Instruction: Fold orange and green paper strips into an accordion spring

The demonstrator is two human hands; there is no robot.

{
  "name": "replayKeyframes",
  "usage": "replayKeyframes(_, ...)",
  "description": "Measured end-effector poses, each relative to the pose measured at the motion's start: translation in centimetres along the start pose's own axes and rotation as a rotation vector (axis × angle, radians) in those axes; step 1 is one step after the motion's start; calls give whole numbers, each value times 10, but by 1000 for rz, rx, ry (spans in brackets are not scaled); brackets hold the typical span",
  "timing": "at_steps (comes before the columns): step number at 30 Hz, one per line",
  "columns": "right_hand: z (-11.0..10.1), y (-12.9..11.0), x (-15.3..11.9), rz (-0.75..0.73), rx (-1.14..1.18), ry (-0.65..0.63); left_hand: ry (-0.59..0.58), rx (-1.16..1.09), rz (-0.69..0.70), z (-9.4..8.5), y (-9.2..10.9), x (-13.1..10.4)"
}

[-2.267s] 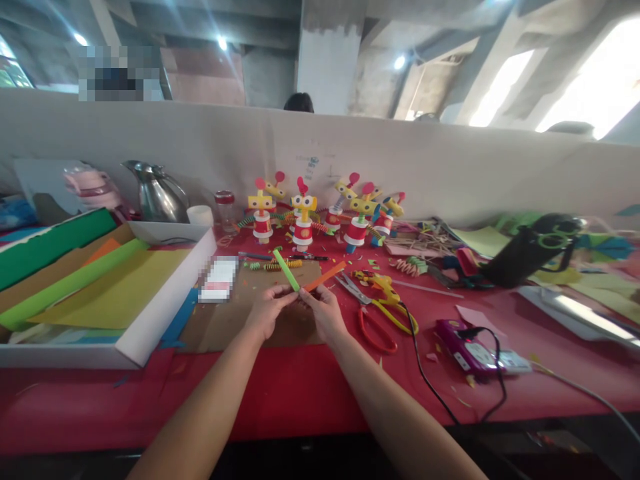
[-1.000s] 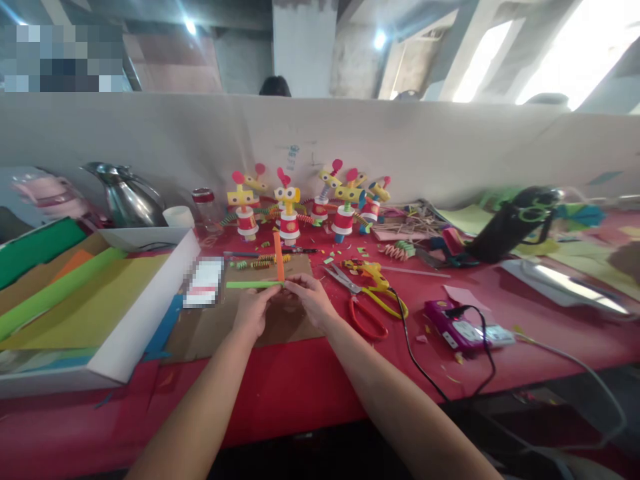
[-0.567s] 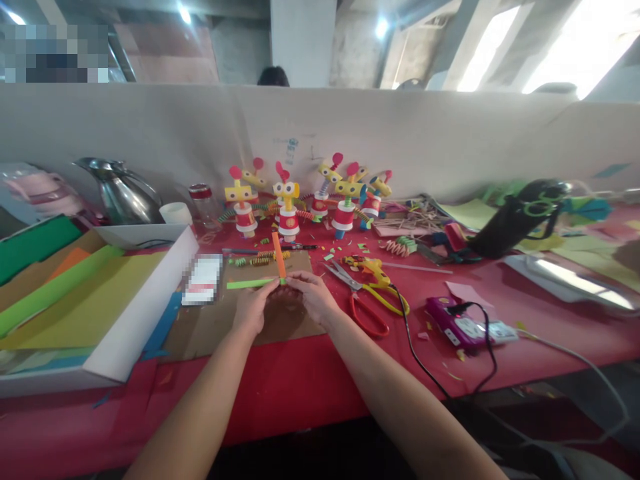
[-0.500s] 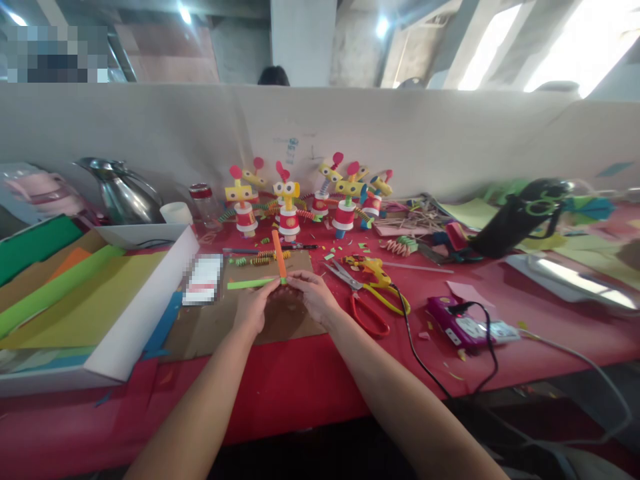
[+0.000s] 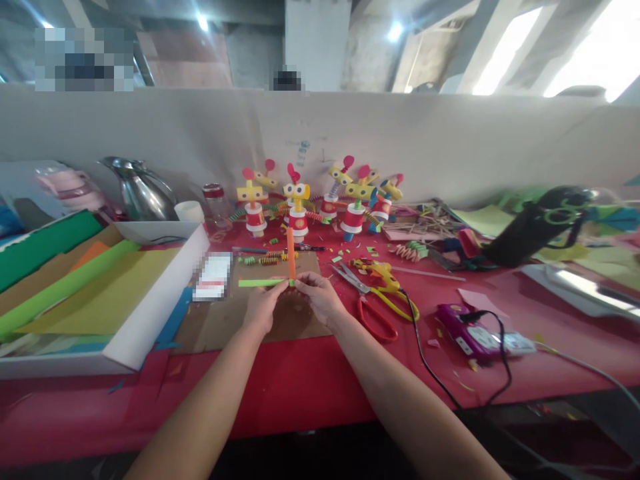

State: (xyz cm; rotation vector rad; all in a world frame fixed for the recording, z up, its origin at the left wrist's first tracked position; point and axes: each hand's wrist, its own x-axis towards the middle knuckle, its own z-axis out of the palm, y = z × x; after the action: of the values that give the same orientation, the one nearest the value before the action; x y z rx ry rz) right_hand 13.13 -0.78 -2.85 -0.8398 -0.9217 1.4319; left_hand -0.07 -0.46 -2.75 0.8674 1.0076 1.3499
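Observation:
Two paper strips meet at a corner between my fingertips, over a sheet of brown cardboard [image 5: 215, 330]. The green paper strip [image 5: 257, 283] points left, and the orange paper strip [image 5: 291, 253] stands away from me. My left hand [image 5: 265, 303] pinches the green strip near the joint. Fingers of my right hand [image 5: 319, 297] close on the same corner from the right; the exact fold there is partly hidden. Beyond the strips lie folded paper springs [image 5: 273, 259]. Red-handled scissors [image 5: 370, 300] rest right of my right hand.
Several paper-cup figures [image 5: 297, 213] stand along the partition. At left are a white box [image 5: 135, 333] of coloured paper, a steel jug [image 5: 143, 193] and a phone-like pixelated item [image 5: 213, 275]. Rightward lie a yellow glue gun [image 5: 383, 277], purple power strip [image 5: 473, 333] and black bottle [image 5: 535, 230].
The camera view has shifted a little, so the scene sits farther right. The orange strip now points more directly away from me and the green one lies more level; both hands keep their pinch.

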Motion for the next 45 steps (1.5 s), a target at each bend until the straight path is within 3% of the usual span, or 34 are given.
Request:
replayKeyframes(8, 2, 4, 0, 22, 55, 31, 13, 17, 30, -2, 1, 1)
replayKeyframes(15, 10, 2, -4, -8, 120, 76, -92, -25, 18, 3, 0, -3)
replayKeyframes(20, 14, 6, -5, -66, 138, 108, -104, -28, 46, 4, -1, -4)
replayKeyframes(26, 17, 5, -8, -65, 48, 73, -71, -60, -19, 1, 9, -4)
replayKeyframes(31, 12, -3, -8, -56, -72, 137, -99, -148, -85, 1, 16, -6)
replayKeyframes(37, 11, -7, -8, -67, -49, 57, -167, -138, -112, 1, 17, -6)
replayKeyframes(45, 13, -3, -6, -100, -11, 126, -87, -99, -90, 2, 17, -6)
